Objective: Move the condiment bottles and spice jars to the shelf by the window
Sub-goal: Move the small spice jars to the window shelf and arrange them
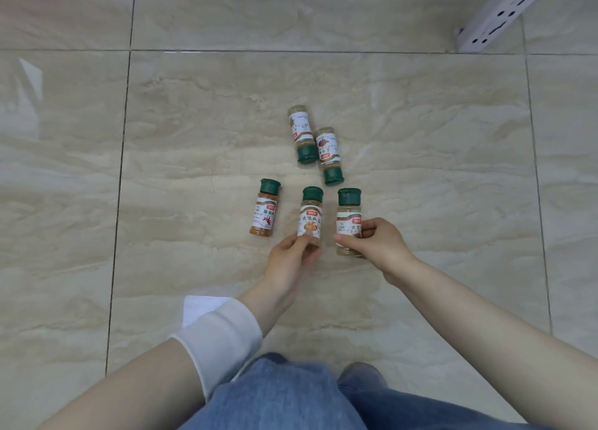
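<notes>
Several small spice jars with green caps lie on the tiled floor. My left hand (291, 254) pinches the lower end of the middle jar (311, 214) with orange-brown powder. My right hand (372, 240) grips the pale-filled jar (348, 217) beside it. A red chilli jar (265, 209) lies free to the left. Two more jars (302, 133) (328, 152) lie farther away with their caps pointing toward me.
A white perforated metal shelf post (498, 12) stands on the floor at the top right. Beige marble-look tiles (194, 122) spread all around. My knees in blue jeans (291, 397) fill the bottom of the view.
</notes>
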Demonstrator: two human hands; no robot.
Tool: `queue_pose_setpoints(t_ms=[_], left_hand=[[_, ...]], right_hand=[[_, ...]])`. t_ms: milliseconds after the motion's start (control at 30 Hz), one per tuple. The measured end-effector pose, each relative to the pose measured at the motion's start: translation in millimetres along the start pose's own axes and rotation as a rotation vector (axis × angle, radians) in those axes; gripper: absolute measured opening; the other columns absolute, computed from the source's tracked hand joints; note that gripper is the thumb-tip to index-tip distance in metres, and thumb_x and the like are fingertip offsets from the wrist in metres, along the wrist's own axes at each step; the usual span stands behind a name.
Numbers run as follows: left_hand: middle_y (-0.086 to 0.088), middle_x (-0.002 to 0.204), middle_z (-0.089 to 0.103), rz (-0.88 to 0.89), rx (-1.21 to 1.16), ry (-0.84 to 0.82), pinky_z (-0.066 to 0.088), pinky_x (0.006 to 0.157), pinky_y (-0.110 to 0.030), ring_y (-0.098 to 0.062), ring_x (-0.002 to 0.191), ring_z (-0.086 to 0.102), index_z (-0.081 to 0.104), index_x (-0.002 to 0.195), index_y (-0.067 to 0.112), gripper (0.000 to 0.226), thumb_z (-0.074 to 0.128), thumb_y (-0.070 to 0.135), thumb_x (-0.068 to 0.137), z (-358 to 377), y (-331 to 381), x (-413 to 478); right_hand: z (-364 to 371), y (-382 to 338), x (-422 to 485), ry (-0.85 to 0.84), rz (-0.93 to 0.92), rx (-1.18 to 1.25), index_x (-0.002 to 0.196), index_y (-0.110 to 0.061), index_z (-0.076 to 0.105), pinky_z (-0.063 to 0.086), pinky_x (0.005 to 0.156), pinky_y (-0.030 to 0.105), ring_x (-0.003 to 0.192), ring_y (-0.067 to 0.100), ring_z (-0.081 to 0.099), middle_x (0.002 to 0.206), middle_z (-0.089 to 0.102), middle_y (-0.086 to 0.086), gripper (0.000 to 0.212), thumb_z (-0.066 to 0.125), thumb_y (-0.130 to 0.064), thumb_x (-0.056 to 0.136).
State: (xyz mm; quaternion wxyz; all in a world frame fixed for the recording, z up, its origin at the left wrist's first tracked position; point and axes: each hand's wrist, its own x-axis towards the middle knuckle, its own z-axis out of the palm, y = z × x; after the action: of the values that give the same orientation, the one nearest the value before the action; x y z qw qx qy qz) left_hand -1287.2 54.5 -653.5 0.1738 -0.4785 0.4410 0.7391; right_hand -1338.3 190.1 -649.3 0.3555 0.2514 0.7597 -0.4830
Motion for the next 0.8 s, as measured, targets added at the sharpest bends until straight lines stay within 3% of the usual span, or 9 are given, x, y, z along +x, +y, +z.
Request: queue_pose_setpoints(t_ms=[67,233,333,400,567,700,800], left_hand=[[-0.011,0.076,0.057,-0.031,-0.067,-0.079,0.054,0.081,-0.022,-0.016,0.077,0.058,0.057,0.082,-0.004,0.018,0.049,0.008,0.094,4,21,-23],[-0.01,0.075,0.055,0.001,-0.073,-0.184,0.053,0.085,-0.024,-0.017,0.08,0.058,0.055,0.076,-0.001,0.022,0.048,0.008,0.094,34,86,-109],[-0.012,0.079,0.056,0.037,-0.097,-0.213,0.055,0.082,-0.023,-0.019,0.083,0.058,0.055,0.084,-0.003,0.017,0.046,0.006,0.095,57,125,-173],[-0.013,0.083,0.056,0.056,-0.096,-0.234,0.055,0.083,-0.024,-0.021,0.086,0.057,0.055,0.091,-0.005,0.015,0.046,0.006,0.095,73,151,-223],[-0.015,0.102,0.062,0.104,-0.111,-0.31,0.054,0.085,-0.025,-0.02,0.093,0.062,0.05,0.122,-0.003,0.03,0.047,0.005,0.093,112,210,-354],[-0.014,0.104,0.064,0.153,-0.133,-0.382,0.055,0.084,-0.025,-0.02,0.094,0.063,0.051,0.123,0.0,0.031,0.049,0.007,0.093,142,257,-451],[-0.01,0.101,0.066,0.21,-0.136,-0.413,0.055,0.08,-0.022,-0.016,0.09,0.066,0.054,0.12,0.004,0.028,0.049,0.008,0.093,166,290,-511]], right_hand=[[-15,-17,-23,-0.026,-0.01,0.039,0.092,-0.01,0.059,0.055,0.07,0.028,0.072,0.014,0.064,0.08,0.064,0.001,0.031,0.081,-0.014,0.069],[-56,-74,-98,0.007,-0.06,0.061,0.079,-0.018,0.063,0.054,0.082,0.034,0.079,0.02,0.065,0.079,0.067,0.001,0.018,0.08,-0.015,0.071],[-80,-115,-153,0.035,-0.063,0.193,0.091,-0.008,0.066,0.057,0.074,0.03,0.074,0.018,0.066,0.079,0.067,0.002,0.022,0.078,-0.013,0.073],[-98,-145,-196,0.034,-0.056,0.276,0.087,-0.013,0.063,0.057,0.066,0.026,0.068,0.013,0.064,0.078,0.066,0.0,0.019,0.077,-0.015,0.074],[-153,-218,-310,0.062,-0.094,0.384,0.087,-0.014,0.063,0.056,0.069,0.028,0.072,0.014,0.065,0.081,0.067,0.001,0.016,0.075,-0.016,0.076],[-207,-274,-397,0.09,-0.168,0.473,0.084,-0.016,0.064,0.057,0.062,0.018,0.065,0.007,0.067,0.081,0.069,0.001,0.012,0.074,-0.014,0.077],[-244,-313,-451,0.092,-0.252,0.489,0.09,-0.012,0.066,0.057,0.063,0.02,0.066,0.007,0.067,0.083,0.069,0.002,0.016,0.073,-0.017,0.078]])
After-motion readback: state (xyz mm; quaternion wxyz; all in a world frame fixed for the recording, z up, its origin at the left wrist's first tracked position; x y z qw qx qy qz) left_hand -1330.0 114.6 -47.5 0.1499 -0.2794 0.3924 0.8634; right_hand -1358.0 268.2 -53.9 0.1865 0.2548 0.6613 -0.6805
